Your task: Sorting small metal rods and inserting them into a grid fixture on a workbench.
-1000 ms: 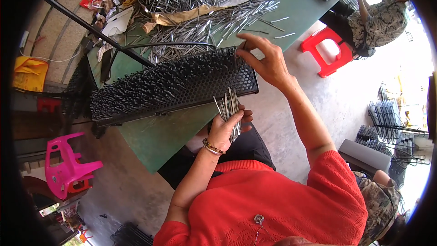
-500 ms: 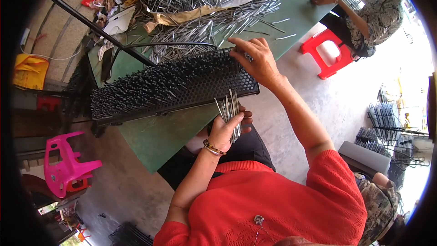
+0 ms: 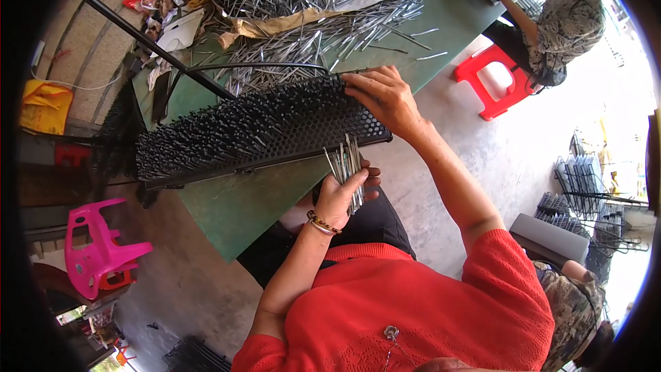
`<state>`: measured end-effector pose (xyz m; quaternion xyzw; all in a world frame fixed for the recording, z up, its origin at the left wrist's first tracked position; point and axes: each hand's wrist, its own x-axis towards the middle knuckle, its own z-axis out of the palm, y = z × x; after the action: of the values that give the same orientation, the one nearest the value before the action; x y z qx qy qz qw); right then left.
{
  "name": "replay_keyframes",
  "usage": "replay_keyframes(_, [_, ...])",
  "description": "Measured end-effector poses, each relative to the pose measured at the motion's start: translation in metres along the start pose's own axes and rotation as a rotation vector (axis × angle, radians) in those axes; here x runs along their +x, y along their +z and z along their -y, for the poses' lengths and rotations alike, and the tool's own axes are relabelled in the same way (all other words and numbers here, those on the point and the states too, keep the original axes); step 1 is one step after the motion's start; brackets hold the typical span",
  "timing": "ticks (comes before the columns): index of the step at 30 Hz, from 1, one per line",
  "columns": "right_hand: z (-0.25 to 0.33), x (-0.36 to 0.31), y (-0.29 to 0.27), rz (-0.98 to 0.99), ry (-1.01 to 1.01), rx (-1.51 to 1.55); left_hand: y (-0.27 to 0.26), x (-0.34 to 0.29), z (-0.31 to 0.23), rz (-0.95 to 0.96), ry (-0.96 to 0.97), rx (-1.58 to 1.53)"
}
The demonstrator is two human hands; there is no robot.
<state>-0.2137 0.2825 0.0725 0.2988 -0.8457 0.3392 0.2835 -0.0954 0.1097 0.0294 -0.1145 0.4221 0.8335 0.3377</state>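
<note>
My left hand [image 3: 336, 201] is closed around a bundle of thin silvery metal strips [image 3: 348, 158], their tips pointing up toward the panel. In front of me a long black panel [image 3: 313, 131] full of round holes lies across the table. Black-tipped strips [image 3: 220, 127] stand packed in most of its holes; the near right part shows bare holes. My right hand [image 3: 391, 102] is over the panel's far right corner, with thumb and fingers bent together at the holes. What those fingertips pinch, if anything, is hidden.
A big heap of loose metal strips [image 3: 289, 0] covers the far side of the green table [image 3: 241, 213]. A black metal frame bar [image 3: 131, 31] slants over the left. Another person [image 3: 564, 21] works at the far right by a red stool [image 3: 492, 83]. A pink stool [image 3: 103, 248] stands left.
My right hand has moved slightly down and left onto the panel's corner, its fingers lower. My left hand and its bundle stay put. The other person's arm has shifted.
</note>
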Motion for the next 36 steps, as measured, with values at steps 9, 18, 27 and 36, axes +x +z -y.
replay_keyframes(9, [0.001, -0.007, 0.004, -0.003, 0.090, -0.009, 0.000, -0.001, 0.001, -0.009, 0.003, 0.004])
replay_keyframes(18, [0.006, -0.008, -0.013, 0.032, 0.164, -0.155, -0.001, -0.002, 0.001, -0.006, 0.007, 0.001])
replay_keyframes(27, [0.015, 0.002, -0.020, 0.119, 0.194, -0.302, -0.003, -0.005, -0.001, -0.005, 0.001, -0.005])
replay_keyframes(36, [0.022, 0.008, -0.021, 0.273, 0.262, -0.374, -0.002, -0.008, -0.003, -0.006, 0.007, -0.025])
